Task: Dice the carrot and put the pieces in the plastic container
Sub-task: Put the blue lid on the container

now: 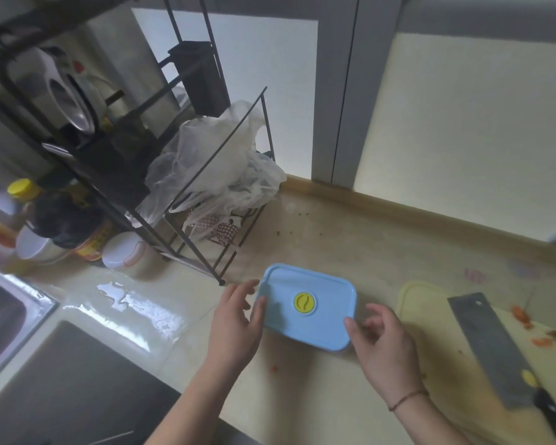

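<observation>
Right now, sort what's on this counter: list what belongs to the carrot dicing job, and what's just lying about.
For the job: blue-lidded plastic container, cleaver, cutting board, carrot pieces.

Lying about: wire rack, plastic bags, sauce bottles, white jar.

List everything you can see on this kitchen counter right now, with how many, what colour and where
Plastic container: one, light blue lid with a yellow round valve, lid on, counter centre, between the hands.
Cleaver: one, grey blade, black handle, lying on the cutting board.
Cutting board: one, pale yellow, right of the container.
Carrot bits: several, orange, on the board's far right.
Wire rack: one, black, back left.
Plastic bags: a bunch, whitish, in the rack.
Sauce bottles: at least two, dark, far left; one has a yellow cap.
Sink: one, steel, left edge.
Left hand: touches the container's left edge.
Right hand: at its right corner; contact unclear.
</observation>
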A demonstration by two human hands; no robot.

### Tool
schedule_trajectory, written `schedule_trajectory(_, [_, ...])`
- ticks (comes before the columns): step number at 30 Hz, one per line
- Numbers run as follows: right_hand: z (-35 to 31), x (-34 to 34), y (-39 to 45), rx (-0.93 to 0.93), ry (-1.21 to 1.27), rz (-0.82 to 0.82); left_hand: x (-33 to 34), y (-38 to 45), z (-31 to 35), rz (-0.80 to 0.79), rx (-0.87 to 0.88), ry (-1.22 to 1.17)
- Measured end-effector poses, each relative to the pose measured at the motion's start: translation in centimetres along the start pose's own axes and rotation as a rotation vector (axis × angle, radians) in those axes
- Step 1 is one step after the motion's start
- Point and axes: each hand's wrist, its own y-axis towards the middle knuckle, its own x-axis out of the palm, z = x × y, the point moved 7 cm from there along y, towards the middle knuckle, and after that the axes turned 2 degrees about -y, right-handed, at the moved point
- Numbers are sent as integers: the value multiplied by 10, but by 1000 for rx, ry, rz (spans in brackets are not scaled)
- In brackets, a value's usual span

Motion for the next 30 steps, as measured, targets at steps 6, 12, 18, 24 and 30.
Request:
schedule_trajectory(6, [12,18,-16,63,-249,-276,3,-2,-21,-172,-258,-101])
schedule_trajectory(12, [16,28,-16,123,-170,-293,7,-5,-32,-211,-429,-257])
schedule_trajectory(18, [21,31,-14,210,5,-336,5,3,-32,-347,-537,-329])
schedule_trajectory(24, [-3,-1,15,76,-112,30,3,27,-4,-211,-107,240])
schedule_trajectory(30, [-41,46,32,-367,-333,40,56,25,25,-340,444,463])
